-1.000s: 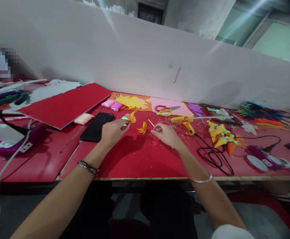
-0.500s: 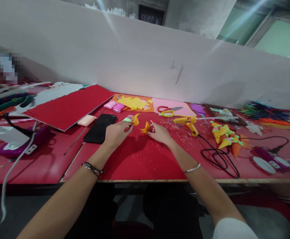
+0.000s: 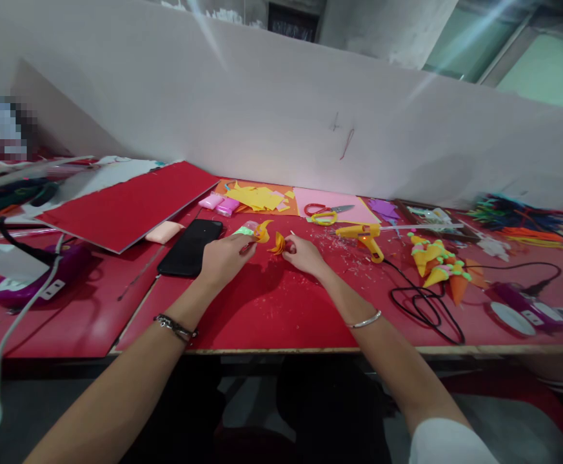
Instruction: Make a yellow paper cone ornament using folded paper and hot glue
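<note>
My left hand (image 3: pixel 223 258) pinches a small orange paper piece (image 3: pixel 262 230) with a green and pink bit at its base, just above the red table (image 3: pixel 271 309). My right hand (image 3: pixel 303 252) pinches a second curled orange paper piece (image 3: pixel 278 243), with a thin stick poking up beside its fingers. The two pieces are a few centimetres apart, and both hands rest over the table's middle.
A black phone (image 3: pixel 191 246) lies left of my left hand. A yellow glue gun (image 3: pixel 364 236) with a black cord (image 3: pixel 421 303) sits to the right, near several orange paper cones (image 3: pixel 436 264). Scissors (image 3: pixel 324 212), yellow scraps (image 3: pixel 256 196) and a red sheet (image 3: pixel 126 206) lie behind.
My right hand moved left from the open table, took hold of the curled orange piece and brought it close to the piece in my left hand.
</note>
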Motion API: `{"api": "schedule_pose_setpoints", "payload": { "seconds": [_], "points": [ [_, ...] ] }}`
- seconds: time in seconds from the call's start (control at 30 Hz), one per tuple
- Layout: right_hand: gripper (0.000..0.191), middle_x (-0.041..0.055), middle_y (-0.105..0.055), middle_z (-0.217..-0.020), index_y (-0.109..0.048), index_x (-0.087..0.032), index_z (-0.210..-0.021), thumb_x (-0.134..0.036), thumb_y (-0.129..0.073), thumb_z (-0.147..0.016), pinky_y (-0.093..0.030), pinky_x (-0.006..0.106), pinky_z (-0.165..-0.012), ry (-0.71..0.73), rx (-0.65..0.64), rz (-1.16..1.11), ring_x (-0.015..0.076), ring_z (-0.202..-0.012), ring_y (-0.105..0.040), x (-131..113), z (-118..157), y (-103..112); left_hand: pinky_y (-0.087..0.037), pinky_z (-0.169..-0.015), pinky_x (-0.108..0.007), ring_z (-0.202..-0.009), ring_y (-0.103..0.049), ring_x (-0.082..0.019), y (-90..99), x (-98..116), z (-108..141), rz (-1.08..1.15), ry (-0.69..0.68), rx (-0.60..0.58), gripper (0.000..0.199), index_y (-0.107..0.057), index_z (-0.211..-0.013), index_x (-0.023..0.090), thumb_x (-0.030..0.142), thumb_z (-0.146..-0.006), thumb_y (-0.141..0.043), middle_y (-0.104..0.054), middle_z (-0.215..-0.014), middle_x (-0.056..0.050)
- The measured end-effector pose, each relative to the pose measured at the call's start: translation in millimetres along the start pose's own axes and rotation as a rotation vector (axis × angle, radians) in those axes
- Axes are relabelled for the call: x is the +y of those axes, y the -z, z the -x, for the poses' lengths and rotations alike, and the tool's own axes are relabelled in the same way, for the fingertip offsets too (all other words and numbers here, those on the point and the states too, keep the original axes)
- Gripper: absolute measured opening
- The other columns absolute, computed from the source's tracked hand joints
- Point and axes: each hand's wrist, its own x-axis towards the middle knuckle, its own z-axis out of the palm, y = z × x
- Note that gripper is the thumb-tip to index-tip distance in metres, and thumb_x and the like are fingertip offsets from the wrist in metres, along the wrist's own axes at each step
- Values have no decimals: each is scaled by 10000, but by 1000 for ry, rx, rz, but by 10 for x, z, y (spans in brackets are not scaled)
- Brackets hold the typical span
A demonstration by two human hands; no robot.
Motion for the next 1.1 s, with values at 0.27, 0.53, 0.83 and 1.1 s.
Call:
{"api": "schedule_pose_setpoints", "payload": {
  "seconds": [0.27,0.53,0.83,1.1],
  "points": [
    [273,20,-635,-808,-545,-237,-972,-327,-542,-714,-341,225,-555,-26,51,1,155,-694,-563,-45,-70,-26,-343,-505,-215,-685,-618,-136,-11,-13,3,-1,-1,-4,239,-647,-896,242,350,-803,-455,-683,-892,1],
    [120,21,-625,-719,-600,-207,-760,-228,-493,-710,-348,231,-553,-63,121,-23,150,-652,-547,-11,-141,-71,-353,-515,-215,-708,-619,-144,-7,-5,1,-13,19,-25,243,-646,-890,243,358,-805,-448,-682,-900,-1],
    [90,-7,-590,-661,-556,-171,-740,-227,-498,-699,-380,200,-560,54,115,-162,97,-583,-513,331,176,250,-379,-532,-210,-681,-615,-141,-51,-23,-7,63,-22,-164,229,-650,-859,245,373,-776,-479,-685,-850,1],
    [84,-44,-480,-551,-455,-183,-642,-229,-524,-657,-332,192,-488,92,121,-331,80,-506,-427,329,361,278,-419,-638,-206,-731,-609,-132,-147,81,-1,367,-281,-473,217,-653,-823,204,337,-795,-483,-680,-808,-16]
  ]
}}
